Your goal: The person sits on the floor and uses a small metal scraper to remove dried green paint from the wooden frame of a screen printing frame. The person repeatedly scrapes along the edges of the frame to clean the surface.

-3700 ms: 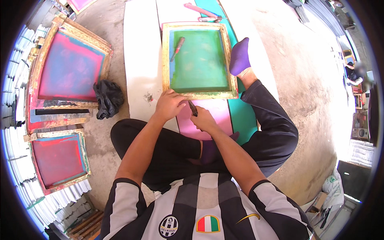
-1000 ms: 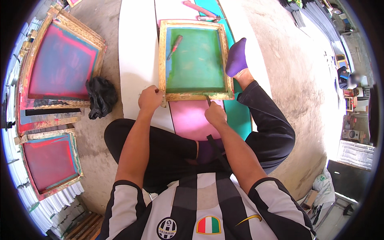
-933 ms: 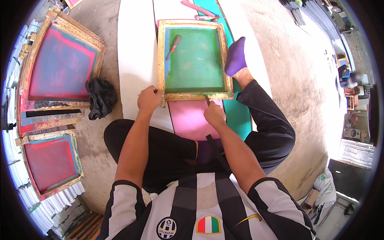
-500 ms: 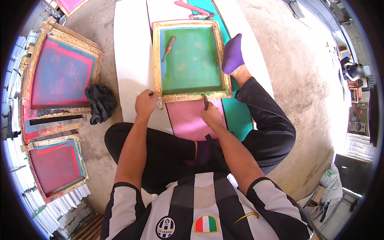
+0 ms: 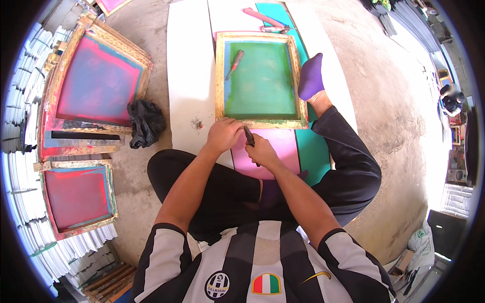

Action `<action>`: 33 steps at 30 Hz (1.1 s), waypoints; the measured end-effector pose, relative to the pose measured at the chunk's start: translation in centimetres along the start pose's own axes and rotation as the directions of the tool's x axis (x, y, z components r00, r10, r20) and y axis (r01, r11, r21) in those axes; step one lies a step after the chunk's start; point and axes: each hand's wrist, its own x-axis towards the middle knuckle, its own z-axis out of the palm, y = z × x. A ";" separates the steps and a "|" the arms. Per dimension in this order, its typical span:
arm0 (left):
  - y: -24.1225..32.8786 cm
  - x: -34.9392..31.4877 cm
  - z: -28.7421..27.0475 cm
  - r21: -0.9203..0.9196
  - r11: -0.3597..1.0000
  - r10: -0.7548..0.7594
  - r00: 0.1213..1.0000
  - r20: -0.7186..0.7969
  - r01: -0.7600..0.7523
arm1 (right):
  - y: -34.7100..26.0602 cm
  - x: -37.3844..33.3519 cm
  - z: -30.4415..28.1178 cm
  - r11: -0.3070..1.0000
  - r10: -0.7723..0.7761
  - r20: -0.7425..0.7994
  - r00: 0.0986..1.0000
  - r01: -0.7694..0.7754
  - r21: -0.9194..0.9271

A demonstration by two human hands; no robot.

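A wooden screen frame with green mesh lies flat in front of me. A screwdriver with a brown handle rests on the mesh, towards its upper left. My left hand is at the near left corner of the frame, its fingers bent together over the near rail. Close beside it, my right hand grips dark pliers, whose jaws point up at that rail. The exact contact of the jaws is hard to see. To the left of my left hand is a small heap of tiny bits.
White boards, a pink sheet and a teal strip lie beneath. Beyond the frame are a pink-handled tool and a metal tool. At left stand other screens and a black plastic bag. My socked foot is beside the frame.
My left hand has moved from beside the frame's corner onto its near rail, uncovering the small heap. The pliers have shifted left along the rail towards it. The whole view has shifted slightly.
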 end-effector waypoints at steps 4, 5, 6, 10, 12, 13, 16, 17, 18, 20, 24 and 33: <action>-1.0 -0.6 -0.9 0.046 0.998 -0.038 0.999 -0.011 0.039 | -1.9 0.1 0.1 1.000 -0.006 0.073 0.997 0.007 -0.010; -1.2 -0.8 -1.2 0.057 0.997 -0.054 0.999 -0.006 0.054 | -2.3 0.1 0.1 1.000 -0.012 0.093 0.996 0.012 0.005; -1.4 -0.9 -1.4 0.068 0.993 -0.096 0.995 -0.010 0.096 | -2.6 0.2 0.0 1.000 -0.019 0.113 0.993 0.017 0.020; -2.5 -0.8 -2.4 0.047 0.964 -0.260 0.964 -0.051 0.263 | -3.3 1.9 0.3 0.976 0.053 0.331 0.942 -0.119 0.182; -4.2 -1.2 -3.0 0.083 0.897 -0.433 0.901 -0.035 0.435 | -3.8 2.2 0.6 0.967 0.061 0.378 0.924 -0.149 0.208; -5.2 -1.4 -3.6 0.146 0.822 -0.555 0.832 -0.009 0.551 | -3.8 2.2 0.8 0.959 0.057 0.385 0.921 -0.158 0.237; -6.9 -1.9 -5.3 0.244 0.559 -0.824 0.564 0.056 0.793 | -4.6 1.1 0.5 0.928 0.059 0.331 0.942 -0.174 0.330; -7.2 -1.9 -5.7 0.261 0.465 -0.884 0.461 0.080 0.846 | -4.7 0.6 0.2 0.916 0.067 0.297 0.953 -0.177 0.360; -7.3 -2.0 -6.0 0.287 0.425 -0.902 0.428 0.057 0.858 | -4.2 0.5 0.3 0.925 0.085 0.293 0.952 -0.185 0.331; -6.7 -1.7 -6.1 0.325 0.356 -0.929 0.369 0.020 0.876 | -2.9 0.2 -0.6 0.942 0.132 0.268 0.954 -0.205 0.266; -4.5 -0.4 -5.0 0.288 0.428 -0.889 0.456 -0.035 0.857 | 2.4 -0.3 -2.9 0.921 0.214 0.182 0.960 -0.260 0.289; -2.5 0.1 -1.9 0.152 0.678 -0.718 0.693 -0.074 0.719 | 3.2 -1.0 -8.0 0.931 0.303 -0.111 0.947 -0.319 -0.176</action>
